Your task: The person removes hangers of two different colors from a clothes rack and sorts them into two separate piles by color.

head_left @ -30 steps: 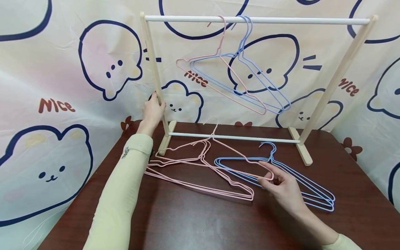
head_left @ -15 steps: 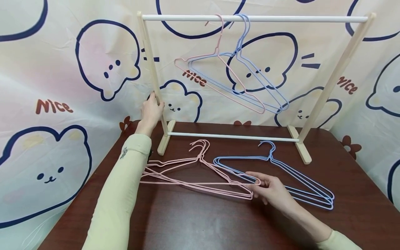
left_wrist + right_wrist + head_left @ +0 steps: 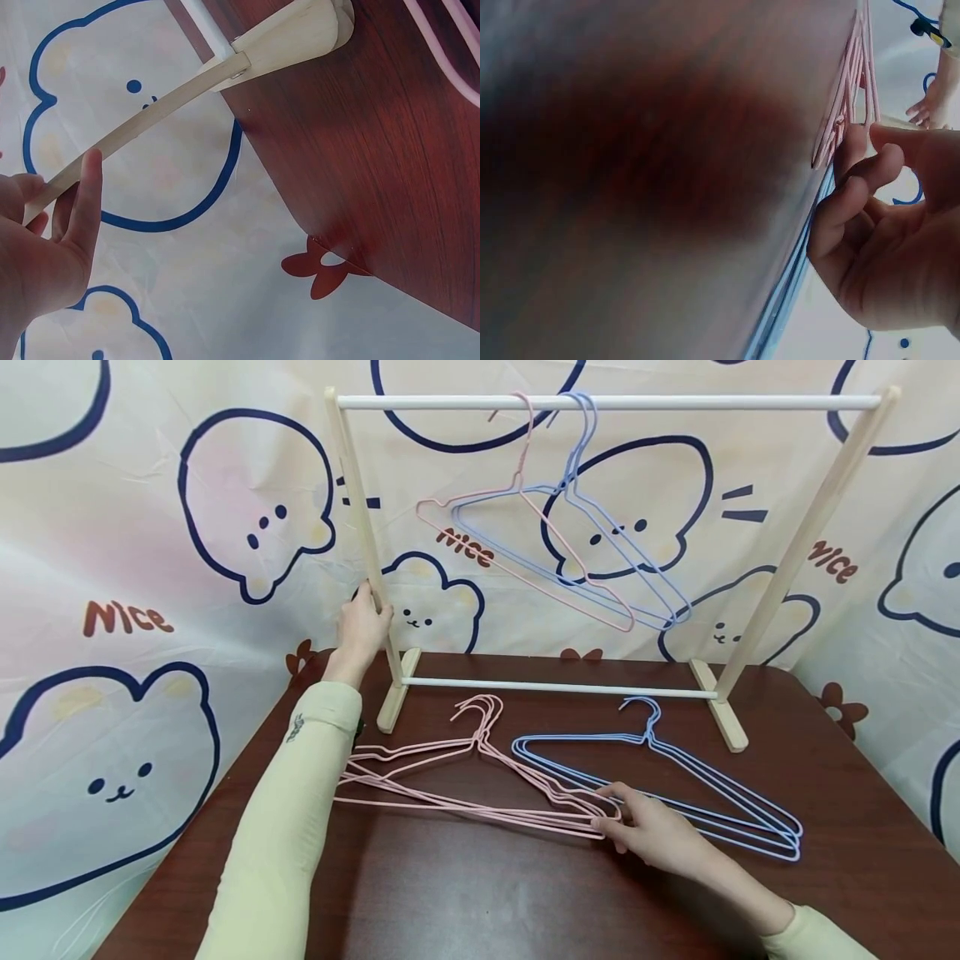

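A stack of pink wire hangers (image 3: pixel 480 743) lies flat on the dark wooden table (image 3: pixel 487 893), with a stack of blue hangers (image 3: pixel 652 745) to its right. My right hand (image 3: pixel 609 810) pinches the right end of a pink hanger between thumb and curled fingers. The right wrist view shows those fingers (image 3: pixel 855 187) beside the pink hanger ends (image 3: pixel 847 97), with blue hangers (image 3: pixel 787 292) below. My left hand (image 3: pixel 367 610) grips the left upright (image 3: pixel 150 120) of the wooden rack. One pink hanger (image 3: pixel 525 497) and two blue hangers (image 3: pixel 577 485) hang on its top rail (image 3: pixel 712 402).
The rack stands at the table's far edge on two wooden feet (image 3: pixel 723 718), joined by a low white bar (image 3: pixel 555 687). A bear-print cloth (image 3: pixel 150 568) covers the wall behind and hangs at both sides. The table's near half is bare wood.
My right hand has lowered the pink hanger it held, from raised over the low bar down flat onto the pink stack. The left hand stayed on the upright.
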Demonstrator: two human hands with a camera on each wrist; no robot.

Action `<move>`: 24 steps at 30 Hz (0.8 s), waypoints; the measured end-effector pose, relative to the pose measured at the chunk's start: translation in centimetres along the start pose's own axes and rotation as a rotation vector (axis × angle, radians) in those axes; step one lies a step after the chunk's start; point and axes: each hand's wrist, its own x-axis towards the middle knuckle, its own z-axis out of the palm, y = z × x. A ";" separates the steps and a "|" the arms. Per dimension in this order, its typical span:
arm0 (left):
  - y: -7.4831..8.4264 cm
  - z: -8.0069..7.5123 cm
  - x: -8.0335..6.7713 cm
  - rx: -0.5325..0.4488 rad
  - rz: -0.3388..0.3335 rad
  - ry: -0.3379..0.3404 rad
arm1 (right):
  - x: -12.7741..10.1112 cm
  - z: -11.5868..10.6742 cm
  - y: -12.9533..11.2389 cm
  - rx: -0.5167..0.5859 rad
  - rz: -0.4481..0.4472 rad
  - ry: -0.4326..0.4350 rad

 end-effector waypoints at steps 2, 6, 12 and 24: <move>0.0 0.0 0.0 -0.002 0.002 0.003 | -0.1 0.2 -0.3 -0.099 0.012 0.033; -0.1 0.1 0.0 0.000 0.004 0.005 | -0.3 0.2 -0.6 -0.189 0.024 0.059; 0.2 0.0 -0.2 -0.004 -0.002 -0.012 | -0.1 -0.2 -0.3 -0.158 -0.013 0.037; 0.1 -0.2 -0.2 -0.010 0.012 -0.017 | 0.5 -0.8 0.5 0.107 -0.046 -0.107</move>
